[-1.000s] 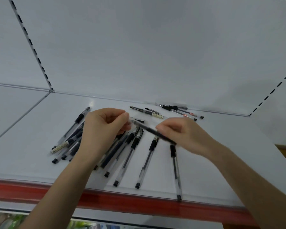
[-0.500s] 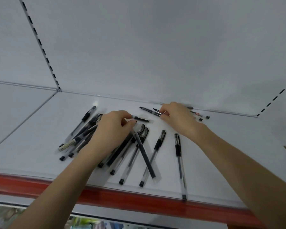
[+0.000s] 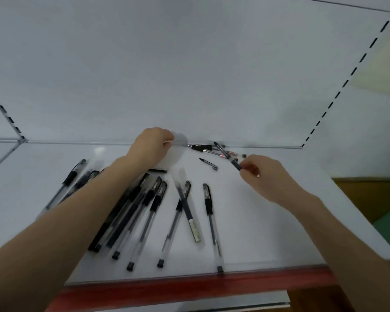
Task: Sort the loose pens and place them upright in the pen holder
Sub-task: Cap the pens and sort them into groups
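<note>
**Loose pens** – black caps and grips, mostly clear barrels, nearly all lying flat on the white shelf board (image 3: 268, 233).

- Held pen (image 3: 235, 165): at the back right, tip pointing toward the back wall. The right hand (image 3: 263, 174) pinches its near end between thumb and fingertips.
- Back heap (image 3: 206, 147): pens and parts tangled at the foot of the back panel (image 3: 189, 75), just beyond the held pen. The count is unclear.
- Short pen (image 3: 208, 163): alone, between the back heap and the front rows.
- Crossed pair (image 3: 185, 206): one pen lies slantwise over a capped one.
- Single pen (image 3: 211, 221): rightmost of the front rows, its end at the front edge.
- Middle fan (image 3: 149, 212): about five pens side by side, ends toward the front, partly under the left forearm.
- Left cluster (image 3: 73, 176): several pens, largely hidden by that forearm.
- Left hand (image 3: 153, 145): at the back edge, fingers curled downward. Blur hides whether they hold anything.

**Bounds** – red front lip (image 3: 189, 287), with slotted uprights at the left (image 3: 5, 113) and right (image 3: 347, 82).

**Bare board** – a broad patch from the single pen to the right edge, and another in the back left corner.
</note>
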